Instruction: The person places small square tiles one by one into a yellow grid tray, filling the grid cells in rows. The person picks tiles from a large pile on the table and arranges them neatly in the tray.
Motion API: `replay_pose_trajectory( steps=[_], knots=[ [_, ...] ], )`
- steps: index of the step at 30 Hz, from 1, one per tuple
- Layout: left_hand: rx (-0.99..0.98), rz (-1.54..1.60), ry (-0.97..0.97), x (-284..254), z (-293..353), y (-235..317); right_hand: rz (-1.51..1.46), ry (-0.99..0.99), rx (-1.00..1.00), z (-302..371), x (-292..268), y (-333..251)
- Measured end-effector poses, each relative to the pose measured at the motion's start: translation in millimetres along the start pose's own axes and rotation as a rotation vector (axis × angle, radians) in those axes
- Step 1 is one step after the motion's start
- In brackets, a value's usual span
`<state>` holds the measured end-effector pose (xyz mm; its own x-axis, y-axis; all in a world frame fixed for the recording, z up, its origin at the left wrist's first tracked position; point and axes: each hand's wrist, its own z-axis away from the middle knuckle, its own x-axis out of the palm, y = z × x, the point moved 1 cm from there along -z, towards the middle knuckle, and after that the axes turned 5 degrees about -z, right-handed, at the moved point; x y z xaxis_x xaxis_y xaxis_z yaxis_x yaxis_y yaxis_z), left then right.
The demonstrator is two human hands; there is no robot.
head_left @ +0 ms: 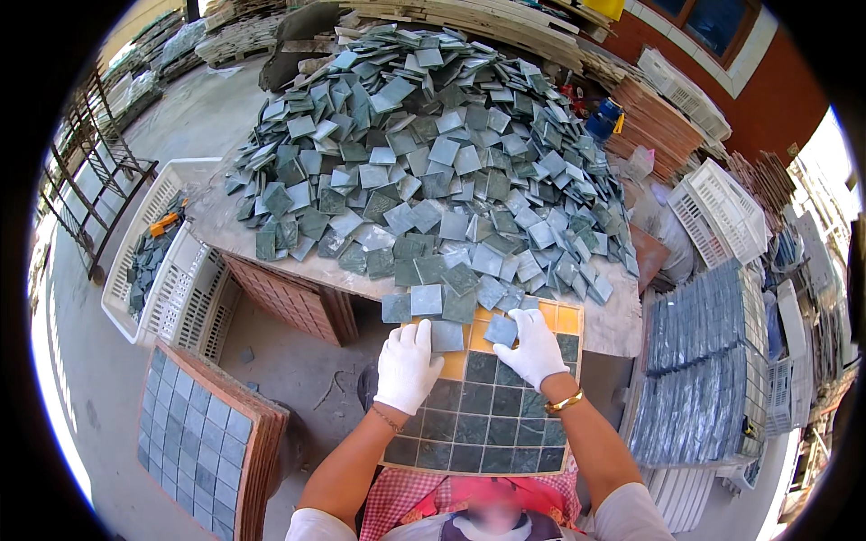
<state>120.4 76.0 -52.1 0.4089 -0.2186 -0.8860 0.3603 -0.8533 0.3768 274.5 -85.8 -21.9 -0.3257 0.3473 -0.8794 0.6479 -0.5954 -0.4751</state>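
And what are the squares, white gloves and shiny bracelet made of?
The squares look like stone, maybe slate: mostly matte, greyish, mottled. The gloves seem soft cloth: dull, creased. The bracelet looks like polished metal: golden, glinting.

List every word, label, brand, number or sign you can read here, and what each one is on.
No text can be read.
Dark marking above the left hand: lettering-like, too small and blurred to read.
Blue container behind the tile pile: too small to tell whether it bears print.
Gridded tray and the tile at the right hand's fingers: no lettering visible.
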Motion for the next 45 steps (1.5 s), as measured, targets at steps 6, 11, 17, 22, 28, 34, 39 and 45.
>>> replay_pose_trajectory(
  steps=[6, 11, 17, 22, 28, 34, 39, 45],
  knots=[
    [0.115, 0.171, -0.041, -26, 22, -33, -0.292, -0.15, -0.123, 30, -1, -31],
    [0.05, 0.289, -0.07, -25, 25, -32, -0.676, -0.084, 0.086, 26, 17, -37],
    [0.005, 0.402, 0.028, -17, 7, -27, -0.409, -0.126, -0.022, 24, 10, -54],
    [-0.034, 0.475, -0.018, -16, 11, -29, -0.233, -0.211, -0.138, 26, 25, -60],
    [0.032, 0.558, -0.081, -25, 19, -35, -0.271, -0.268, -0.119, 0, 42, -67],
    [0.014, 0.651, -0.105, -34, 33, -51, -0.28, -0.24, -0.086, 28, 13, -45],
    [0.082, 0.698, -0.15, -26, 19, -58, -0.387, -0.222, -0.093, 23, 9, -25],
    [-0.116, 0.444, -0.033, -10, -8, -50, -0.332, -0.145, -0.151, -1, 36, -40]
  ],
)
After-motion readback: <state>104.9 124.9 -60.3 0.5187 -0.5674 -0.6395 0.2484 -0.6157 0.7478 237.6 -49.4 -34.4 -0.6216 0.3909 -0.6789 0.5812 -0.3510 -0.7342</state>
